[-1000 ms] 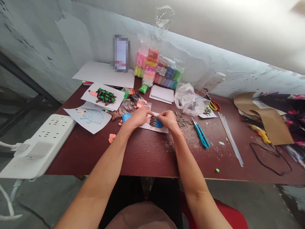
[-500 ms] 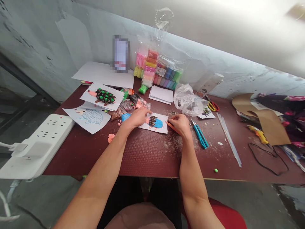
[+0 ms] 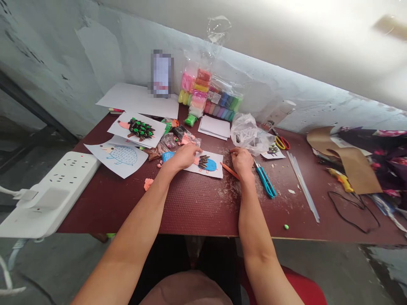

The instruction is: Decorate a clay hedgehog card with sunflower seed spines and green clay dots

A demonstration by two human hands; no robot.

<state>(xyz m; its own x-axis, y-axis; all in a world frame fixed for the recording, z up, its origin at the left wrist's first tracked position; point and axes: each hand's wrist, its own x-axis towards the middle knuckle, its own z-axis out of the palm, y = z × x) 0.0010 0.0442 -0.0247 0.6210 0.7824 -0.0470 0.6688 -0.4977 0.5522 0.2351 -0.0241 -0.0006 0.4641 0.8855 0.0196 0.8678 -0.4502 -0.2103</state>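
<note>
A white power strip [image 3: 60, 186] lies at the desk's [image 3: 193, 203] left edge. Beside it are a sheet with a blue hedgehog drawing [image 3: 122, 156] and, overlapping its far side, a card with a green-and-black hedgehog [image 3: 136, 129]. Next come a lump of pink clay [image 3: 148, 184] and a blue packet [image 3: 167, 156], partly behind the left wrist. The left hand [image 3: 186, 154] covers the left end of a small paper [image 3: 216, 171], its index finger stretched along the far edge; whether the other fingers press together cannot be told. That paper, bearing a blue body and dark seeds [image 3: 204, 162], lies flat between the hands. An orange pencil [image 3: 229, 170] sits between it and the right hand [image 3: 242, 161], whose fingers curl down to the desk; what they pinch, if anything, is hidden. A crumpled plastic bag [image 3: 249, 133] crowds its far side and a teal cutter [image 3: 266, 180] its right. Farther right are scissors [image 3: 282, 143], clear sticks [image 3: 303, 186] and a yellow glue gun [image 3: 341, 180].
</note>
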